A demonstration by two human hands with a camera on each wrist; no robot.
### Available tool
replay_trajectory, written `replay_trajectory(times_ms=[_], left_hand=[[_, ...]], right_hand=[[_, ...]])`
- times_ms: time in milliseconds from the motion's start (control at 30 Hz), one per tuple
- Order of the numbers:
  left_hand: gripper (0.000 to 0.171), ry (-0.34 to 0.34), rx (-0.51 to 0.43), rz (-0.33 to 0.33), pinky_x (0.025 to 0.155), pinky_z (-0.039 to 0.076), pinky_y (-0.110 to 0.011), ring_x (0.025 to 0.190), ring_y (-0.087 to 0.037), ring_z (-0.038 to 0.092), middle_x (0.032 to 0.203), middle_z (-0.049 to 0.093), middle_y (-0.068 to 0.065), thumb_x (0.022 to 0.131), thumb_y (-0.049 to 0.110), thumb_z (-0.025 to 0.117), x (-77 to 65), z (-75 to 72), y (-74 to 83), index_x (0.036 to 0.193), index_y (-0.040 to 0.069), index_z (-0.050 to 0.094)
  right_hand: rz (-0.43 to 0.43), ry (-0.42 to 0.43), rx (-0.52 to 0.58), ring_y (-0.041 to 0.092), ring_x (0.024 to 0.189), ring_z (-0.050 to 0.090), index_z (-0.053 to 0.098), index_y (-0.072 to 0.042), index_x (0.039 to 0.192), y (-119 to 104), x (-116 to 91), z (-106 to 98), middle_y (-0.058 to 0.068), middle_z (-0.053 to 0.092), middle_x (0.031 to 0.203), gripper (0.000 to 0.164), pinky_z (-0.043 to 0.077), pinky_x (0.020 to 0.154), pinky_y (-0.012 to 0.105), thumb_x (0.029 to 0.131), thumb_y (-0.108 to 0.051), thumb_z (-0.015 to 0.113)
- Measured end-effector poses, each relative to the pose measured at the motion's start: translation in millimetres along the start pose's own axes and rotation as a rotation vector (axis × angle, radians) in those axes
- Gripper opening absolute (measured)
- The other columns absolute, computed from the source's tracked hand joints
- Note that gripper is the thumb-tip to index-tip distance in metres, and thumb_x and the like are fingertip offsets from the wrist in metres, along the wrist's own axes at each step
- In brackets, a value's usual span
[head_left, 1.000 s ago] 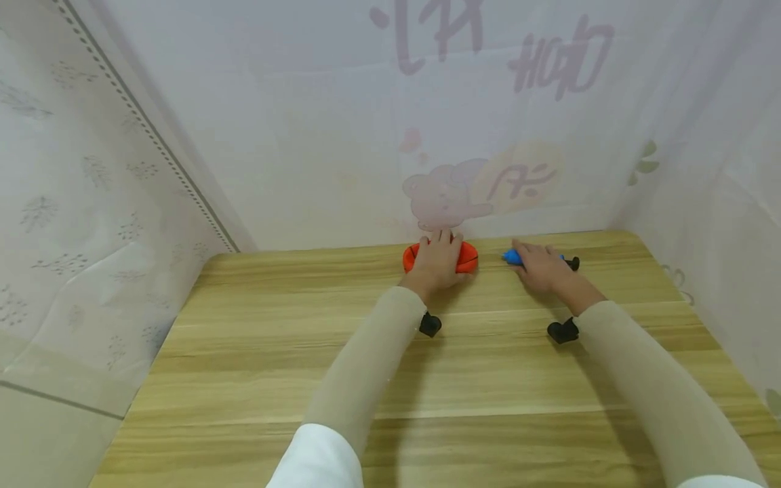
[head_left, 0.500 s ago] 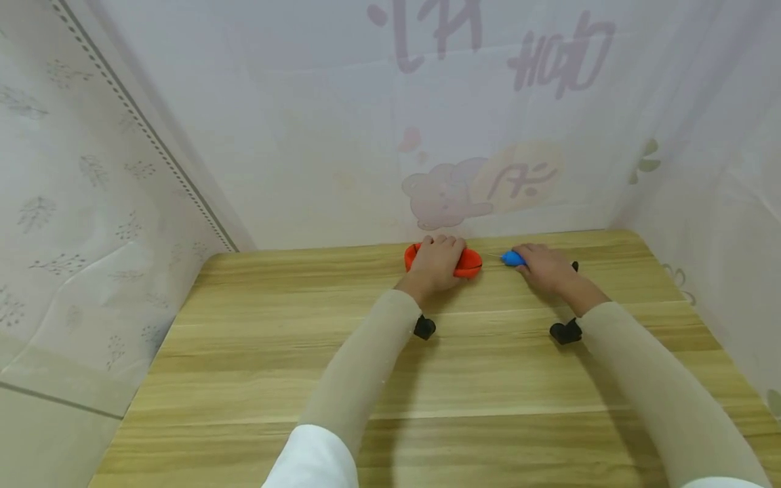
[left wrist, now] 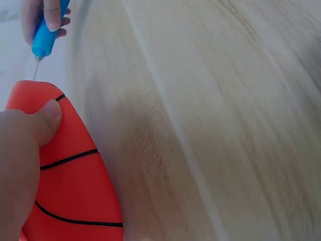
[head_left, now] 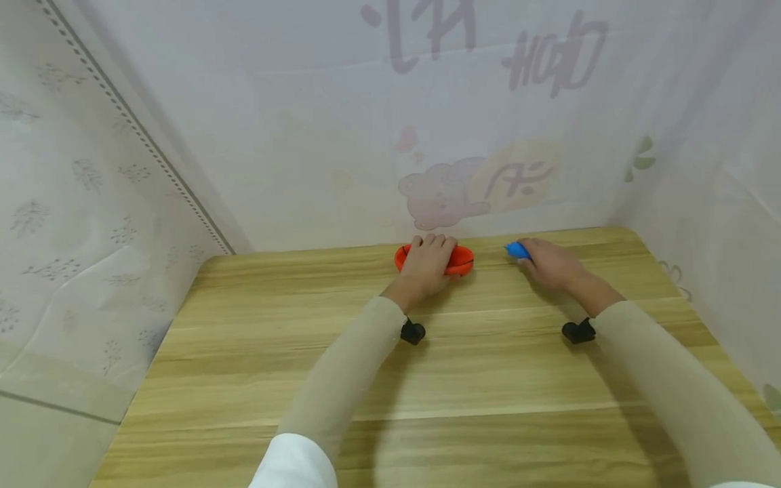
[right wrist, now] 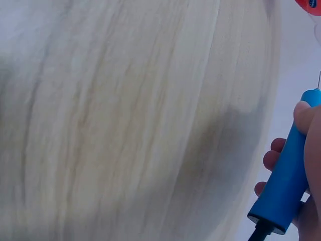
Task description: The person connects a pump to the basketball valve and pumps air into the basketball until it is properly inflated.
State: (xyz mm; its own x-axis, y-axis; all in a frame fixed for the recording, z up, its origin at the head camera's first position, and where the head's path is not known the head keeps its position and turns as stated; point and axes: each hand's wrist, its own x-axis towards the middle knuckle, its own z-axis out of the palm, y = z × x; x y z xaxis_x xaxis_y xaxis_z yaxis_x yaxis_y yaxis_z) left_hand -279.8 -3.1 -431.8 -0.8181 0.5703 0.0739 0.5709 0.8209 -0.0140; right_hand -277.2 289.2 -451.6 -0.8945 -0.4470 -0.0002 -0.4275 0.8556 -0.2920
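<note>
My left hand (head_left: pixel 425 263) grips a collapsed red-orange ball with black seams, like a small deflated basketball (head_left: pixel 462 261), near the table's back edge. In the left wrist view its thumb presses the rubber of the ball (left wrist: pixel 75 186). To the right, my right hand (head_left: pixel 554 266) is wrapped round a blue ball pump (head_left: pixel 518 250). A thin needle (left wrist: pixel 36 69) sticks out of the pump's front end towards the ball, and the head view shows a gap between pump and ball. The right wrist view shows the pump's blue barrel (right wrist: pixel 286 175) and its black rear end.
Both hands work over a wood-grain table (head_left: pixel 244 352), close to its back edge. A pale printed sheet (head_left: pixel 305 149) stands behind it, with similar sheets at both sides. Small black wrist cameras (head_left: pixel 413 332) hang under each sleeve.
The right hand has turned the pump, its front end now tilted a little upward, and the black rear end is hidden in the head view. The left hand and ball shifted slightly left.
</note>
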Motion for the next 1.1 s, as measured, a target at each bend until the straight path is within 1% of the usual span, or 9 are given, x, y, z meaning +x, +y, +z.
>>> replay_trajectory(times_ms=[167, 267, 367, 433, 500, 633, 767, 933, 1100], left_hand=[[0.052, 0.039, -0.052, 0.009, 0.096, 0.036, -0.041, 0.114, -0.022, 0.05, 0.122, 0.057, 0.0, 0.096, 0.047, 0.067, -9.8, -7.5, -12.4, 0.132, 0.014, 0.048], [0.044, 0.054, -0.068, 0.019, 0.094, 0.036, -0.041, 0.113, -0.021, 0.05, 0.119, 0.058, 0.001, 0.096, 0.037, 0.068, -16.4, -14.8, -20.5, 0.129, 0.014, 0.048], [0.039, 0.063, -0.082, 0.034, 0.092, 0.04, -0.041, 0.111, -0.021, 0.053, 0.116, 0.061, 0.001, 0.094, 0.026, 0.069, -23.0, -22.1, -27.7, 0.127, 0.014, 0.05], [0.039, 0.062, -0.089, 0.048, 0.09, 0.042, -0.04, 0.11, -0.02, 0.055, 0.115, 0.063, 0.002, 0.094, 0.023, 0.068, -27.4, -26.5, -31.4, 0.127, 0.014, 0.051], [0.04, 0.066, -0.092, 0.062, 0.091, 0.043, -0.041, 0.112, -0.02, 0.057, 0.12, 0.064, 0.002, 0.094, 0.022, 0.068, -31.9, -30.3, -34.2, 0.13, 0.014, 0.052], [0.042, 0.099, -0.105, 0.097, 0.096, 0.043, -0.043, 0.113, -0.023, 0.057, 0.124, 0.064, -0.001, 0.095, 0.022, 0.068, -41.3, -37.7, -36.5, 0.133, 0.014, 0.053], [0.037, 0.142, -0.13, 0.152, 0.096, 0.042, -0.046, 0.108, -0.025, 0.057, 0.116, 0.064, -0.003, 0.095, 0.019, 0.069, -50.9, -44.8, -35.6, 0.129, 0.013, 0.056], [0.036, 0.196, -0.123, 0.234, 0.094, 0.042, -0.044, 0.102, -0.024, 0.056, 0.11, 0.064, -0.002, 0.093, 0.014, 0.071, -60.5, -52.2, -34.2, 0.127, 0.014, 0.059], [0.037, 0.207, -0.115, 0.288, 0.097, 0.041, -0.043, 0.103, -0.024, 0.057, 0.11, 0.065, -0.001, 0.092, 0.012, 0.073, -66.6, -58.3, -32.8, 0.127, 0.015, 0.062]], right_hand=[[-0.051, 0.031, -0.015, 0.049, 0.124, 0.054, 0.045, 0.012, 0.137, -2.9, -5.4, -3.7, 0.032, 0.056, 0.132, 0.038, 0.044, 0.101, 0.061, 0.107, -0.013, 0.05], [-0.092, 0.035, -0.042, 0.047, 0.121, 0.056, 0.047, 0.011, 0.135, -8.8, -10.2, -7.5, 0.03, 0.058, 0.129, 0.037, 0.046, 0.099, 0.06, 0.107, -0.012, 0.051], [-0.13, 0.048, -0.069, 0.045, 0.117, 0.06, 0.05, 0.01, 0.133, -17.4, -14.7, -10.9, 0.028, 0.061, 0.126, 0.036, 0.049, 0.096, 0.059, 0.105, -0.013, 0.054], [-0.147, 0.062, -0.089, 0.043, 0.115, 0.061, 0.052, 0.008, 0.132, -23.8, -17.9, -12.8, 0.026, 0.062, 0.125, 0.036, 0.05, 0.093, 0.057, 0.104, -0.015, 0.057], [-0.156, 0.077, -0.106, 0.041, 0.112, 0.063, 0.054, 0.007, 0.131, -31.2, -21.6, -15.4, 0.024, 0.063, 0.123, 0.037, 0.052, 0.09, 0.056, 0.103, -0.017, 0.06], [-0.186, 0.117, -0.138, 0.038, 0.106, 0.066, 0.056, 0.004, 0.128, -46.7, -29.6, -21.0, 0.021, 0.065, 0.119, 0.036, 0.054, 0.084, 0.054, 0.101, -0.02, 0.063], [-0.223, 0.166, -0.164, 0.037, 0.101, 0.067, 0.057, 0.002, 0.126, -60.0, -36.6, -26.8, 0.02, 0.066, 0.116, 0.036, 0.056, 0.079, 0.052, 0.101, -0.022, 0.065], [-0.255, 0.233, -0.198, 0.036, 0.098, 0.069, 0.057, 0.001, 0.128, -70.9, -42.4, -32.5, 0.02, 0.066, 0.116, 0.039, 0.057, 0.076, 0.051, 0.099, -0.024, 0.067], [-0.279, 0.278, -0.207, 0.034, 0.094, 0.07, 0.058, 0.001, 0.125, -81.8, -45.9, -37.5, 0.019, 0.068, 0.112, 0.039, 0.058, 0.073, 0.05, 0.098, -0.024, 0.068]])
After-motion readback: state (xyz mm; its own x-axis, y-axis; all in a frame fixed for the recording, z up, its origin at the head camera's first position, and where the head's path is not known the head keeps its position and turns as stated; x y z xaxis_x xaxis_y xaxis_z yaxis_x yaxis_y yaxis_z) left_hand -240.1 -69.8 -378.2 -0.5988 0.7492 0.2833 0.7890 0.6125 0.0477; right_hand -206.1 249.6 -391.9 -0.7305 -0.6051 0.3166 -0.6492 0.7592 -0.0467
